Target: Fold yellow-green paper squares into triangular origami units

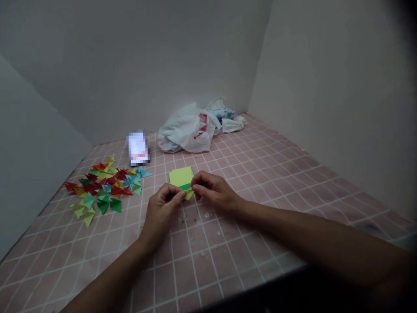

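Note:
Both hands meet above the pink grid-patterned surface [208, 256]. My left hand [162, 208] and my right hand [211, 189] pinch a sheet of yellow-green origami paper [181, 178] from either side, its lower edge folded over and showing a darker green band. Their fingertips nearly touch at the fold. To the left lies a pile of small folded paper triangles [104, 188] in red, green, yellow and blue. The nearest triangles sit a short way left of my left hand.
A white plastic bag [187, 130] and smaller white and blue bundles [224, 115] lie at the far corner. A blurred white packet [138, 148] stands behind the triangles. Pale walls [130, 65] bound the surface on the far and side edges.

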Available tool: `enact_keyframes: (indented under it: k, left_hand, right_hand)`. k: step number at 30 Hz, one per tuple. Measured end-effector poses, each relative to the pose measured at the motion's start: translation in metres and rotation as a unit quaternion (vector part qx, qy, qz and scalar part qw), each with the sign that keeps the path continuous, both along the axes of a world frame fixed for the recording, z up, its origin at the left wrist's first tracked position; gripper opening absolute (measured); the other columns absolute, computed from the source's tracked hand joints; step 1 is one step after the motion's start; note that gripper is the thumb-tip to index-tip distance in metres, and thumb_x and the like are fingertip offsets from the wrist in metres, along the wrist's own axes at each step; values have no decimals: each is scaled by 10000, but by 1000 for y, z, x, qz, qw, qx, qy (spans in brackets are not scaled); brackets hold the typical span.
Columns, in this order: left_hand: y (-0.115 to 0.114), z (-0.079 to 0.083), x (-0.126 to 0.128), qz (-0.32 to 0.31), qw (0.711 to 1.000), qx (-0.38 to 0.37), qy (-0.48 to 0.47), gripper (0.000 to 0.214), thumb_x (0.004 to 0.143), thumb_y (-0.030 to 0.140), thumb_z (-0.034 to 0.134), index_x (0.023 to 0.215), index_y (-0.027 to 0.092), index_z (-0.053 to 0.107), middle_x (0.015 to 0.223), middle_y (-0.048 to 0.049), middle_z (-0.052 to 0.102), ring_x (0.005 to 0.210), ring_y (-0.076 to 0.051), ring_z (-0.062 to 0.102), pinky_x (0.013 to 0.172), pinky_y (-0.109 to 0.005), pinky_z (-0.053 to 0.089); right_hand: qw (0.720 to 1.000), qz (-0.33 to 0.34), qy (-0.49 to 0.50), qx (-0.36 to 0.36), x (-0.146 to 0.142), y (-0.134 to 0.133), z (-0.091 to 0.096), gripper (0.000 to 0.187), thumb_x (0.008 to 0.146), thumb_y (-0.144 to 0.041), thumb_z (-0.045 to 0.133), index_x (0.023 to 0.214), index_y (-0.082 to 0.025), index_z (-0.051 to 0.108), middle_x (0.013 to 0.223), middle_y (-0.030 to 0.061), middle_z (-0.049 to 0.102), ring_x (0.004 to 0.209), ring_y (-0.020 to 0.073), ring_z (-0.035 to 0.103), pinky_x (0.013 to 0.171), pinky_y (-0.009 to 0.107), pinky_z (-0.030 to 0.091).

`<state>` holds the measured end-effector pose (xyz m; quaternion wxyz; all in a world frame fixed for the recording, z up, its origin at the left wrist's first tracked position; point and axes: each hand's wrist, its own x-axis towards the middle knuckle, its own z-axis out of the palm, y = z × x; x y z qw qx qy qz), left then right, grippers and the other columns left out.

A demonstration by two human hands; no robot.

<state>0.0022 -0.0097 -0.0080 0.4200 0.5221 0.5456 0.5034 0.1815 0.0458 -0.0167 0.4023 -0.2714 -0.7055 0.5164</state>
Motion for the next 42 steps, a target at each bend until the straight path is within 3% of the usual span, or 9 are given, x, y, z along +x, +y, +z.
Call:
enact_keyframes:
  k: [5,10,13,18,25,29,35,42]
  left_hand:
    - [0,-1,4,15,971,-109,-212,245,701,323,796,697,154,619,622,38,526,580,-82,440,562,-200,365]
    - [2,-4,6,-18,943,-155,-293,222,691,284,809,736,141,644,716,5,568,640,-92,486,591,-206,410]
    - [2,-6,6,-38,942,-147,-299,220,707,287,807,767,136,659,751,-12,587,683,-106,508,590,-205,408]
    - [0,-4,8,-66,947,-155,-275,227,744,306,797,782,126,665,692,8,553,615,-83,464,567,-191,397]
    - [-3,-1,10,-105,943,-153,-276,230,742,279,810,781,136,634,660,34,549,520,-42,421,486,-155,335]
    - [-3,1,12,-96,944,-160,-271,259,725,281,826,808,131,633,666,26,584,539,-44,474,510,-146,378]
    - [-3,6,13,-14,953,-123,-275,323,643,276,868,787,149,609,607,48,582,519,-47,484,503,-139,393]
    - [-5,5,14,-21,975,-81,-204,258,695,278,826,719,154,600,596,40,605,544,-59,502,517,-145,388]
  right_hand:
    - [999,3,34,-41,0,2,0,124,910,-299,562,877,-179,552,730,-24,550,627,109,538,606,257,429]
    - [997,34,47,-50,-5,1,-4,109,810,-218,642,898,-177,592,802,-6,587,707,119,534,648,258,432]
    - [993,52,73,-75,-6,0,-4,123,788,-223,663,889,-173,614,841,2,606,750,123,545,692,264,436]
    - [983,62,78,-153,-5,-2,-1,128,774,-269,674,791,-173,591,691,-38,546,613,93,481,611,244,391]
    - [980,78,60,-171,-3,-1,-1,190,812,-323,659,765,-162,568,655,-29,551,593,92,485,583,244,368]
    - [978,82,71,-178,-4,-1,-1,218,826,-348,661,767,-165,558,648,-21,577,599,101,523,602,255,399]
    - [979,101,42,-169,-4,-4,0,307,863,-450,627,772,-165,559,640,-27,543,567,88,472,556,245,358]
    - [988,60,-10,-143,-5,-7,-2,286,815,-363,665,666,-166,521,574,-51,454,527,73,374,490,225,268]
